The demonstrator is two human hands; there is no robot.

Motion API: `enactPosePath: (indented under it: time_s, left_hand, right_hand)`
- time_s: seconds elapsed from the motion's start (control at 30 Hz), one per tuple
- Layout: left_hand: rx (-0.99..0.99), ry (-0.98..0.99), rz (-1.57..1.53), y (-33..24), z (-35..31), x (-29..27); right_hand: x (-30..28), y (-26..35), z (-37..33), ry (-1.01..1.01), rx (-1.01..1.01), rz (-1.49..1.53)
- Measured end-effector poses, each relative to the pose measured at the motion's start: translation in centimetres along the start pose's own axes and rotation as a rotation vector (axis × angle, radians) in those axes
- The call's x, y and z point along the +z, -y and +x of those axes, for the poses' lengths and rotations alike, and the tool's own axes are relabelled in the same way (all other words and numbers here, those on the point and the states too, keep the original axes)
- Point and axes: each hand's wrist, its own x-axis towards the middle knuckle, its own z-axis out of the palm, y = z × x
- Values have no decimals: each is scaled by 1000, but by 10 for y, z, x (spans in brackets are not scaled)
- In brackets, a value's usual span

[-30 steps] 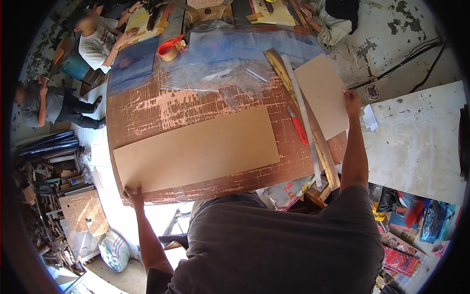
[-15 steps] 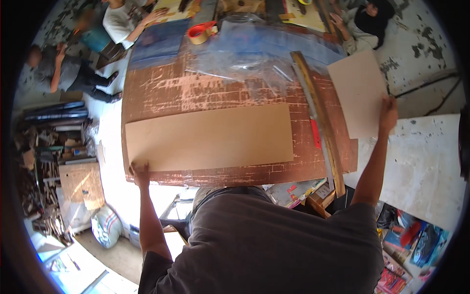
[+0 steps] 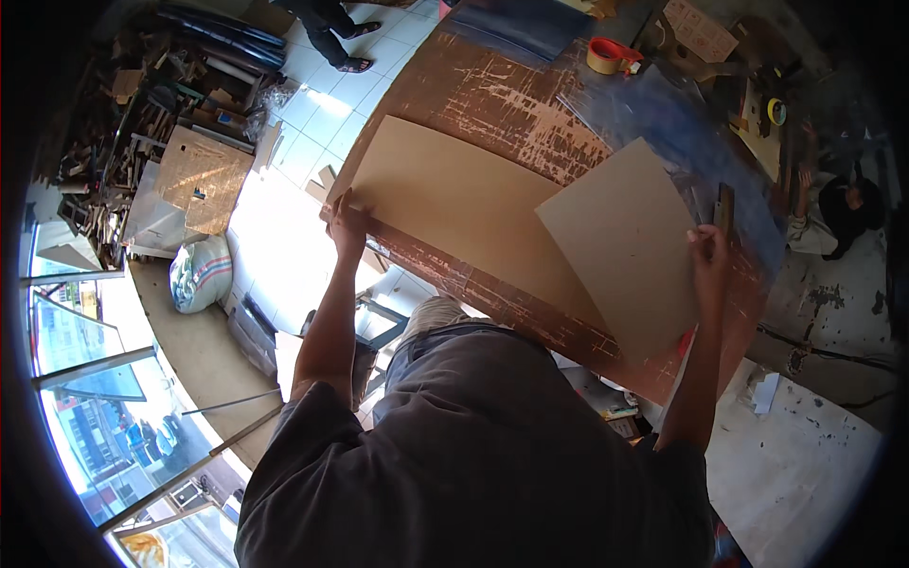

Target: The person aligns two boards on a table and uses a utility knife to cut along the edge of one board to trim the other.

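A long tan cardboard sheet (image 3: pixel 464 204) lies along the near side of the worn brown tabletop (image 3: pixel 511 90). At its near left corner my left hand (image 3: pixel 348 227) is closed, gripping the sheet at the table edge. My right hand (image 3: pixel 708 257) pinches the right edge of a smaller, paler rectangular board (image 3: pixel 625 241). Tilted, this board hangs over the right part of the long sheet and hides that end. I cannot tell whether the two touch. Just beyond my right hand a narrow wooden strip (image 3: pixel 726 210) shows in part, the rest being hidden.
Red-handled tape dispenser (image 3: pixel 606 57) and clear plastic sheeting (image 3: pixel 653 109) lie on the table's far side. A white-topped surface (image 3: pixel 795 454) stands at the right. Wood scraps (image 3: pixel 114 151) and a white sack (image 3: pixel 201 275) are at the left. A person (image 3: pixel 838 218) is at the far right.
My right hand has brought the smaller board leftward from beyond the table's right side to over the long sheet. The view has turned left. My left hand stays at the same corner.
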Motion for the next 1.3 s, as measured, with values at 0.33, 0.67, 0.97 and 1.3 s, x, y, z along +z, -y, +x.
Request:
enactPosePath:
  time_s: [0.33,0.67,0.97,1.3]
  left_hand:
    - [101,60,-249,37,9,-35]
    - [61,136,-223,45,18,-33]
    - [103,146,-292,62,32,-24]
    - [67,161,-282,58,32,-26]
  right_hand:
    - [292,166,43,334,-229,27]
    - [387,209,52,275,-318,-39]
    - [406,206,56,264,-277,54]
    - [405,214,48,114,-420,-87]
